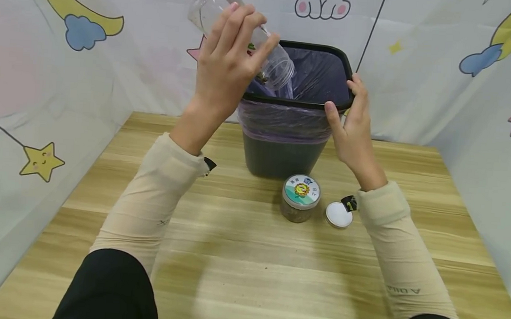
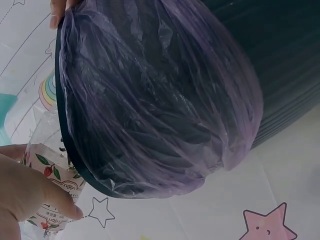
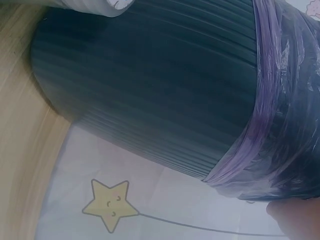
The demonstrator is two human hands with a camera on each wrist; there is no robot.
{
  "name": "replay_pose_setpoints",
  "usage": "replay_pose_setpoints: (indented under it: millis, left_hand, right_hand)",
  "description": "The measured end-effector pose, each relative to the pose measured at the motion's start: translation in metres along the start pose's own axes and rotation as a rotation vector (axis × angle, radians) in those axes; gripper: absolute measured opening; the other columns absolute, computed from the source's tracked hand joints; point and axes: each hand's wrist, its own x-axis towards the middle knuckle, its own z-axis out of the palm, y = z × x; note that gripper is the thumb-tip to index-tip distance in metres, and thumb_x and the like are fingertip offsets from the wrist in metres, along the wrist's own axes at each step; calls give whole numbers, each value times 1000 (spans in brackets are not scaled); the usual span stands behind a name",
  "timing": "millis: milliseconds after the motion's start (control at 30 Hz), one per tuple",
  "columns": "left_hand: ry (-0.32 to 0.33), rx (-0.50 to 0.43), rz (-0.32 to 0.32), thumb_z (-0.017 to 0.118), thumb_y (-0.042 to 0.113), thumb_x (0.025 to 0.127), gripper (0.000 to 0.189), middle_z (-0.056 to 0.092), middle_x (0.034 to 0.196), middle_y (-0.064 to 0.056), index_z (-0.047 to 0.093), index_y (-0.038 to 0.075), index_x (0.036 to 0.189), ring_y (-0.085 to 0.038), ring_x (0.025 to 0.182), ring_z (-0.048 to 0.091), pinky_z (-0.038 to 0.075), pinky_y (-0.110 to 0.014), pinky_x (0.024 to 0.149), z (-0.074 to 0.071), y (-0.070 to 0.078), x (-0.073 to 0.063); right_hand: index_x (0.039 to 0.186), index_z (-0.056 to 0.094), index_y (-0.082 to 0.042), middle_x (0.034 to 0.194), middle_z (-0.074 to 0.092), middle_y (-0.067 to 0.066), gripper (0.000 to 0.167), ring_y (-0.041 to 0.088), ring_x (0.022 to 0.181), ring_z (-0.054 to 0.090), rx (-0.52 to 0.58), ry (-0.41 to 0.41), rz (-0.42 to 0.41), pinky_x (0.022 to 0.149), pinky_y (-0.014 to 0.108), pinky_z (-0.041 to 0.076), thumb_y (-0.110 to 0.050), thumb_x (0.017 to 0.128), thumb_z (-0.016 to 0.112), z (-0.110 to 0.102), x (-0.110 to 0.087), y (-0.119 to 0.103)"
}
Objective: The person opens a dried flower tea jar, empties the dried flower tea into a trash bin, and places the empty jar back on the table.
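Observation:
My left hand (image 1: 226,65) grips a clear plastic jar (image 1: 283,72), tilted with its open mouth down over the trash bin (image 1: 282,156). Dark dry bits lie inside near the mouth. In the left wrist view, the jar's label (image 2: 52,180) shows red fruit and green leaves. A purple bag (image 1: 284,122) lines the dark bin and folds over its rim. At the bin's right corner, my right hand (image 1: 355,131) holds the black rim, thumb on the near side. Only part of that hand (image 3: 297,217) shows in the right wrist view.
A lidded jar (image 1: 300,199) with a sunflower label stands on the wooden table (image 1: 239,275) in front of the bin. Beside it lies a round white lid (image 1: 339,215), near my right wrist. A printed curtain (image 1: 156,51) hangs behind the bin.

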Motion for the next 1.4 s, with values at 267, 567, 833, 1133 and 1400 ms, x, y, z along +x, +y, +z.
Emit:
replay_pose_setpoints:
  millis: [267,567,833,1133,1400]
  left_hand:
    - [-42,-15,41,32,-10,104,52,62,121,-8,75,19,112,-26,123,52,25,-34,118,0,-4,4]
    - [-59,-7,92,33,-8,104,50,62,120,-8,76,18,112,-25,122,53,25,-32,118,0,-3,7]
    - [-75,-15,130,34,-8,105,49,62,121,-8,75,17,113,-26,122,53,24,-32,119,-3,2,6]
    - [-54,16,179,36,-7,104,47,63,123,-9,75,18,113,-25,123,54,26,-32,118,-1,8,6]
    - [-48,15,213,38,-5,105,43,65,122,-10,76,16,111,-25,122,55,25,-31,118,0,12,6]
  right_hand:
    - [151,25,-2,163,16,9,96,13,148,16,-6,-7,-9,119,28,13,-75,92,39,0,0,-2]
    - [152,24,-2,164,15,7,96,13,148,16,-9,-15,5,119,28,14,-76,92,39,0,0,-3]
    - [152,23,-1,164,14,8,96,13,148,15,-14,-32,0,119,29,13,-76,92,37,1,0,-3]
    - [151,24,0,164,14,9,98,13,148,15,-18,-26,2,119,30,13,-77,91,36,1,-1,-1]
    - [152,23,-1,164,12,6,98,13,149,13,-10,-39,5,119,31,13,-77,91,36,2,-2,-1]
